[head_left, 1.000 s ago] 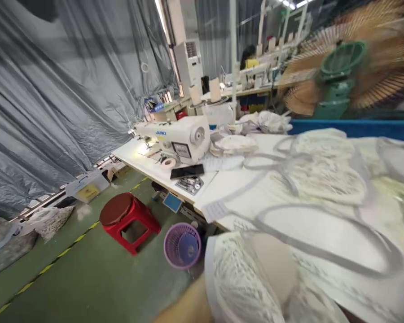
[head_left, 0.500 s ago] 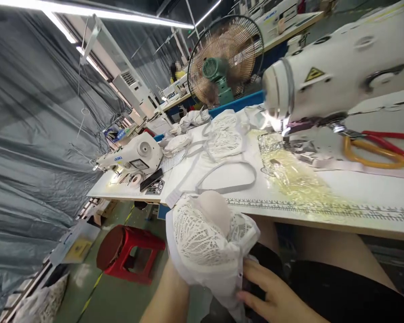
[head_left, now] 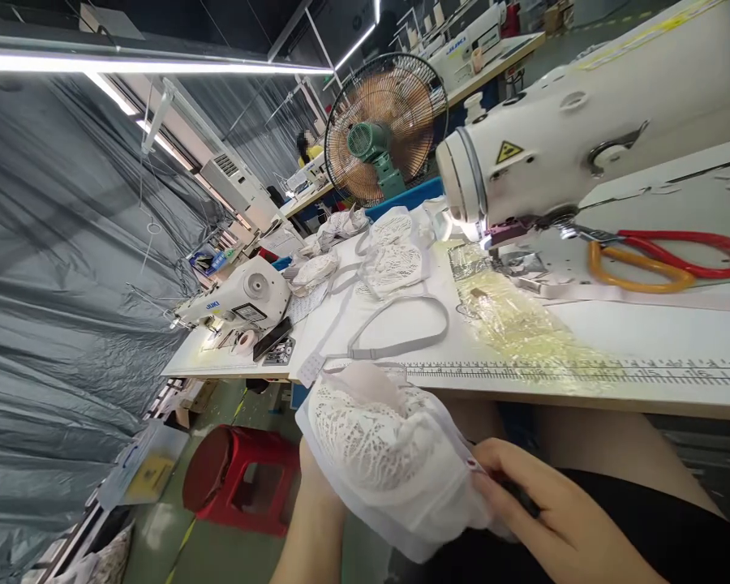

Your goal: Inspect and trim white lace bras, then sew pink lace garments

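Observation:
A white lace bra cup piece [head_left: 377, 450] sits bunched in my lap below the table edge. My left hand [head_left: 316, 495] is under it, fingers hidden by the fabric. My right hand [head_left: 541, 511] pinches the piece's right edge between thumb and fingers. Above stands a white sewing machine [head_left: 560, 154] on the white table [head_left: 645, 341], with more lace pieces [head_left: 395, 259] and a grey strap loop [head_left: 401, 324] lying to its left.
Red and orange scissors [head_left: 663, 255] lie under the machine arm. A ruler strip [head_left: 560, 375] runs along the table front. A fan [head_left: 386, 130] stands behind. A second sewing machine [head_left: 237, 296] and a red stool [head_left: 237, 478] are at the left, by grey plastic sheeting [head_left: 61, 268].
The view swung from the left-hand bench round to the sewing machine in front. The lace piece came down into my lap and my right hand took hold of its edge.

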